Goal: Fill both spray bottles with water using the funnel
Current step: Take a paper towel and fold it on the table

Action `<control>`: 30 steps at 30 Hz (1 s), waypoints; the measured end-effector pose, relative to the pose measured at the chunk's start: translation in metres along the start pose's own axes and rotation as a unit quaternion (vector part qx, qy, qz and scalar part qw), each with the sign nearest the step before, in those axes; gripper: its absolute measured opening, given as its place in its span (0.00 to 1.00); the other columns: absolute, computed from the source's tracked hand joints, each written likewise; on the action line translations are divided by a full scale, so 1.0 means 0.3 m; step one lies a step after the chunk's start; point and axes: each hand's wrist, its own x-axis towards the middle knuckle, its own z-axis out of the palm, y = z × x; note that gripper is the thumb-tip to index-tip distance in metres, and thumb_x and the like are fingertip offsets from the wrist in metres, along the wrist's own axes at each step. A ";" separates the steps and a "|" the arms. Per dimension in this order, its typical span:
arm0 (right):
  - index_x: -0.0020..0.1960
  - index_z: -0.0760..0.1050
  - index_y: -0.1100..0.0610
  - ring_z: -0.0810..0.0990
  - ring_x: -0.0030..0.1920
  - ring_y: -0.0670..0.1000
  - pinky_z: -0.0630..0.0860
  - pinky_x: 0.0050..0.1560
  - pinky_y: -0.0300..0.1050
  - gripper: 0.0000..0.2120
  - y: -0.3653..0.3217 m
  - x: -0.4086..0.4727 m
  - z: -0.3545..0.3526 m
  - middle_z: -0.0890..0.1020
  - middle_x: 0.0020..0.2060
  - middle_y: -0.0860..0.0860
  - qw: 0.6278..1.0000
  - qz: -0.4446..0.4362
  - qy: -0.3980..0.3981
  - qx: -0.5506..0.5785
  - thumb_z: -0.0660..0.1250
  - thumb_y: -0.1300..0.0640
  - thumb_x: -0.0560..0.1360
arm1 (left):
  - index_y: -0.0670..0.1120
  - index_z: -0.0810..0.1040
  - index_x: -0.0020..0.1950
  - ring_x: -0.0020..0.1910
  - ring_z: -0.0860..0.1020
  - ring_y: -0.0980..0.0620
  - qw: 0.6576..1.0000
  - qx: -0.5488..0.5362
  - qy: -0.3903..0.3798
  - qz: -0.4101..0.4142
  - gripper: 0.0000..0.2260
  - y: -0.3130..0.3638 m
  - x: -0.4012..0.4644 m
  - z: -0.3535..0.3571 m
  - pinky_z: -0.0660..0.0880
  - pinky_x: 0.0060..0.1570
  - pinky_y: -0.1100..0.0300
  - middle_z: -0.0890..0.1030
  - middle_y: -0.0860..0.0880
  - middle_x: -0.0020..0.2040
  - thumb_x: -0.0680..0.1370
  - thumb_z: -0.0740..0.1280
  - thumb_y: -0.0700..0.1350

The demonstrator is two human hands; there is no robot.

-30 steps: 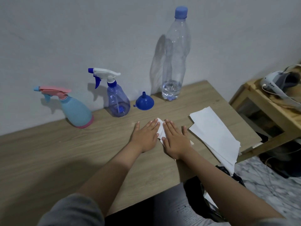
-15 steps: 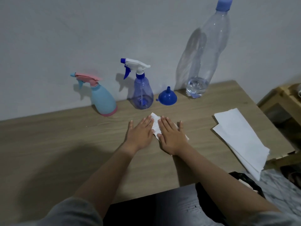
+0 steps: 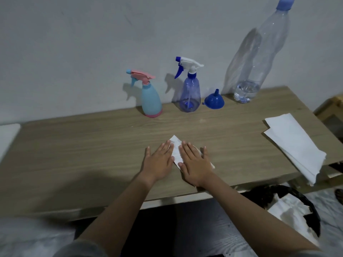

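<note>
Head view shifted left, hands (image 3: pixel 157 162) unmoved on tissue (image 3: pixel 176 151)

Bare tabletop (image 3: pixel 92 145) between hands and wall row; funnel (image 3: pixel 214 101) wedged between purple sprayer (image 3: pixel 190 93) and water bottle (image 3: pixel 259 58)

Along the rear edge of the table (image 3: pixel 74 145), four things are lined up from left to right: one spray bottle (image 3: pixel 150 101), a second spray bottle (image 3: pixel 190 93), a funnel (image 3: pixel 214 101) set mouth-down, and a tall water bottle (image 3: pixel 259 58). A stack of paper sheets (image 3: pixel 295 145) is laid at the right edge, overhanging the front right corner. A small paper (image 3: pixel 176 151) is placed near the front edge, under both hands.
</note>
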 end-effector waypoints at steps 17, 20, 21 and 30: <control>0.77 0.55 0.54 0.55 0.76 0.50 0.50 0.71 0.66 0.28 -0.246 -0.226 0.060 0.56 0.77 0.49 0.995 -0.096 0.007 0.024 0.41 0.48 0.78 | 0.50 0.52 0.77 0.76 0.51 0.56 0.994 -0.029 0.044 -0.094 0.22 -0.049 -0.403 0.119 0.46 0.72 0.40 0.50 0.54 0.78 0.83 0.48 0.51; 0.76 0.57 0.55 0.55 0.76 0.50 0.44 0.74 0.60 0.28 -0.196 -0.285 0.031 0.57 0.77 0.51 0.989 -0.142 -0.032 0.027 0.55 0.66 0.77 | 0.49 0.68 0.71 0.72 0.65 0.53 0.987 -0.043 0.111 -0.103 0.18 0.039 -0.448 0.153 0.52 0.71 0.45 0.65 0.50 0.74 0.82 0.55 0.48; 0.73 0.63 0.58 0.61 0.74 0.52 0.47 0.74 0.60 0.28 -0.171 -0.307 0.015 0.63 0.75 0.54 0.987 -0.153 -0.023 0.045 0.57 0.70 0.74 | 0.48 0.75 0.65 0.66 0.73 0.51 0.981 -0.067 0.152 -0.097 0.14 0.076 -0.459 0.159 0.55 0.70 0.45 0.74 0.48 0.68 0.80 0.59 0.46; 0.38 0.83 0.49 0.72 0.38 0.55 0.65 0.37 0.44 0.08 0.208 -0.620 -0.041 0.77 0.35 0.50 0.961 -0.015 0.268 0.072 0.71 0.60 0.62 | 0.49 0.83 0.40 0.38 0.79 0.45 0.958 -0.137 0.241 -0.068 0.04 0.547 -0.444 0.214 0.73 0.41 0.53 0.83 0.51 0.36 0.71 0.69 0.46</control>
